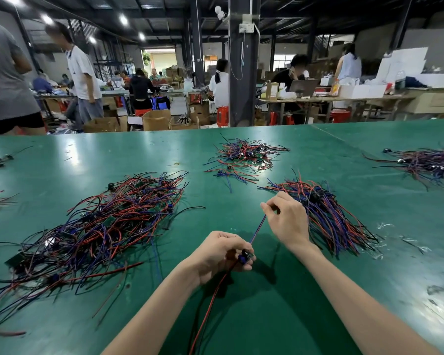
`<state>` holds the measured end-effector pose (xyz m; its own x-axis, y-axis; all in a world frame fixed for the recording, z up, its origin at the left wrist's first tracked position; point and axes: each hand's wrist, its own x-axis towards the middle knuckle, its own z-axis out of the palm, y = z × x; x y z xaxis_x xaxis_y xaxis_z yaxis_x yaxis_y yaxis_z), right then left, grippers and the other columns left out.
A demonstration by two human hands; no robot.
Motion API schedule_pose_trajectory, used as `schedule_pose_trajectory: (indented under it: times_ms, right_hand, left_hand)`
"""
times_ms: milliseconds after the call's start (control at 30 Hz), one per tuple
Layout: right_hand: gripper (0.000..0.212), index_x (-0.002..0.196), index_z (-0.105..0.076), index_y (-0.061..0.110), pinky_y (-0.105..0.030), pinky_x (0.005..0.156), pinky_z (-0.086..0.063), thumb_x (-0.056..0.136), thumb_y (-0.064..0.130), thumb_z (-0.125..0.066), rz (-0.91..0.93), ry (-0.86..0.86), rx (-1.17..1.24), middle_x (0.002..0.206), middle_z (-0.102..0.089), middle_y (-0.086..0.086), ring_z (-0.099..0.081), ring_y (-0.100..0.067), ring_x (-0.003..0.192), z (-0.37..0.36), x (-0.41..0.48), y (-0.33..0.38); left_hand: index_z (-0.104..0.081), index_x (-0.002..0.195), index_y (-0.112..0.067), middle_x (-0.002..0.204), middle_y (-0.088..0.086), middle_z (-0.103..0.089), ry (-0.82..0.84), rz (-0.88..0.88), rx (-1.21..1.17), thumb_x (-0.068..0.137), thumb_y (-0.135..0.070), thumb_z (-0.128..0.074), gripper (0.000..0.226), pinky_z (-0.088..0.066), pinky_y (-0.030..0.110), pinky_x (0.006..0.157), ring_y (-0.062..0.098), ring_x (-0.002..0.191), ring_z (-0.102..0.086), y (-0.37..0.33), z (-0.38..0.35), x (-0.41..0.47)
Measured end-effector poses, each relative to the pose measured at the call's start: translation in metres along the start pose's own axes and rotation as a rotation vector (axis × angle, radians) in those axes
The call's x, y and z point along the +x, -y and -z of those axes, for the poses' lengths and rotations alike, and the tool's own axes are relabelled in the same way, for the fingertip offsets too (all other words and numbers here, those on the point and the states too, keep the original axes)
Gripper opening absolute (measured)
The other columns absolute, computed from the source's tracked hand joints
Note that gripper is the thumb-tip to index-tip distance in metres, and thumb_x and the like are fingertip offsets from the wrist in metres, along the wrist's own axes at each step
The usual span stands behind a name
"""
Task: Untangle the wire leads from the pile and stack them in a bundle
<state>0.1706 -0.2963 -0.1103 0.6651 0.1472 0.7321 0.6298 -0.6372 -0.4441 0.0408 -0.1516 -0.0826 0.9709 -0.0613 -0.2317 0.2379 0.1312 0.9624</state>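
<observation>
Broadly, the green table (280, 316) is laid out as a sorting line: the big tangled pile (98, 226) sprawls on the near left, within easy reach of the left arm, while the combed bundle (328, 213) lies on the right with its wires running roughly parallel, likely so each freed lead can be laid down the same way. Two further heaps sit farther off, one at centre far (244, 156) and one at the far right edge (431, 162), apparently not in play yet.

Between pile and bundle, one wire lead (258, 226) is held above the table. Its left hand (222, 254) is closed around the connector end, anchoring it, with red and dark wires trailing toward the near edge. Meanwhile the right hand (286, 219) pinches the blue-and-red strand higher up, fingertips together, probably drawing it straight before it joins the bundle just beside that hand.
</observation>
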Motion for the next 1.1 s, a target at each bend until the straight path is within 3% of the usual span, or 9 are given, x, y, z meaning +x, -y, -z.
schedule_pose_trajectory:
  times_ms: [133,233,400,467,600,733,833,933,1100]
  right_hand:
    - [0.031,0.065,-0.064,0.008,-0.029,0.064,-0.042,0.083,0.032,-0.07,-0.369,0.119,0.235,0.063,-0.06,0.002,-0.052,-0.015,0.06,0.004,0.001,0.004]
    - [0.046,0.069,-0.07,0.005,-0.026,0.05,-0.04,0.083,0.049,-0.065,-0.683,0.26,0.538,0.067,-0.068,-0.006,-0.049,-0.013,0.049,0.01,0.0,0.021]
    - [0.047,0.062,-0.07,0.01,-0.019,0.04,-0.032,0.083,0.052,-0.062,-0.645,0.704,0.748,0.067,-0.069,-0.008,-0.048,-0.014,0.045,0.013,-0.017,0.061]
    - [0.038,0.069,-0.072,0.009,-0.018,0.037,-0.031,0.081,0.045,-0.068,-0.587,0.797,0.776,0.065,-0.066,-0.006,-0.047,-0.01,0.041,0.009,-0.027,0.074]
    - [0.022,0.069,-0.064,0.008,-0.016,0.034,-0.026,0.084,0.022,-0.071,-0.581,0.756,0.814,0.054,-0.057,0.0,-0.039,-0.006,0.033,0.002,-0.038,0.079]
    - [0.023,0.065,-0.059,0.014,-0.016,0.033,-0.026,0.086,0.02,-0.068,-0.547,0.731,0.782,0.047,-0.053,0.007,-0.038,-0.005,0.033,0.006,-0.036,0.075]
    - [0.021,0.067,-0.06,0.017,-0.017,0.036,-0.03,0.087,0.02,-0.067,-0.478,0.691,0.699,0.058,-0.059,-0.003,-0.042,-0.007,0.036,0.009,-0.031,0.073]
    - [0.022,0.066,-0.061,0.017,-0.015,0.037,-0.031,0.087,0.018,-0.066,-0.447,0.628,0.656,0.065,-0.06,-0.01,-0.042,-0.007,0.037,0.015,-0.02,0.07]
    - [0.021,0.068,-0.062,0.015,-0.014,0.035,-0.031,0.089,0.013,-0.064,-0.459,0.511,0.593,0.061,-0.062,-0.003,-0.043,-0.003,0.037,0.036,0.017,0.049]
  left_hand:
    - [-0.065,0.068,0.003,0.068,0.019,-0.065,-0.047,-0.041,-0.134,0.085,0.003,-0.058,0.019,-0.054,0.026,0.052,0.02,0.052,-0.061,0.001,0.002,0.001]
    - [-0.069,0.069,-0.002,0.074,0.013,-0.069,-0.135,-0.109,-0.166,0.086,-0.003,-0.061,0.018,-0.055,0.027,0.054,0.016,0.057,-0.061,0.0,0.005,0.004]
    - [-0.073,0.067,-0.015,0.071,-0.001,-0.071,-0.372,-0.179,-0.167,0.085,-0.013,-0.065,0.019,-0.048,0.018,0.056,0.006,0.065,-0.063,-0.003,0.011,0.006]
    - [-0.073,0.068,-0.014,0.069,-0.002,-0.07,-0.449,-0.202,-0.2,0.084,-0.011,-0.066,0.018,-0.047,0.019,0.057,0.007,0.064,-0.062,-0.003,0.015,0.006]
    - [-0.074,0.072,-0.012,0.071,-0.002,-0.071,-0.505,-0.208,-0.26,0.085,-0.009,-0.065,0.016,-0.046,0.018,0.052,0.007,0.065,-0.061,-0.003,0.019,0.01]
    - [-0.074,0.081,-0.014,0.077,-0.008,-0.073,-0.478,-0.206,-0.257,0.087,-0.01,-0.065,0.012,-0.047,0.019,0.062,0.004,0.072,-0.06,0.003,0.022,0.016]
    - [-0.073,0.093,-0.014,0.089,-0.005,-0.074,-0.421,-0.207,-0.267,0.087,-0.011,-0.064,0.011,-0.048,0.019,0.064,0.011,0.085,-0.061,0.004,0.024,0.018]
    - [-0.071,0.101,-0.017,0.089,-0.003,-0.074,-0.361,-0.211,-0.274,0.089,-0.011,-0.061,0.017,-0.049,0.017,0.06,0.009,0.081,-0.06,0.004,0.024,0.018]
    - [-0.066,0.11,-0.015,0.091,0.005,-0.073,-0.347,-0.211,-0.301,0.092,-0.008,-0.056,0.022,-0.051,0.018,0.057,0.01,0.072,-0.058,0.003,0.025,0.018]
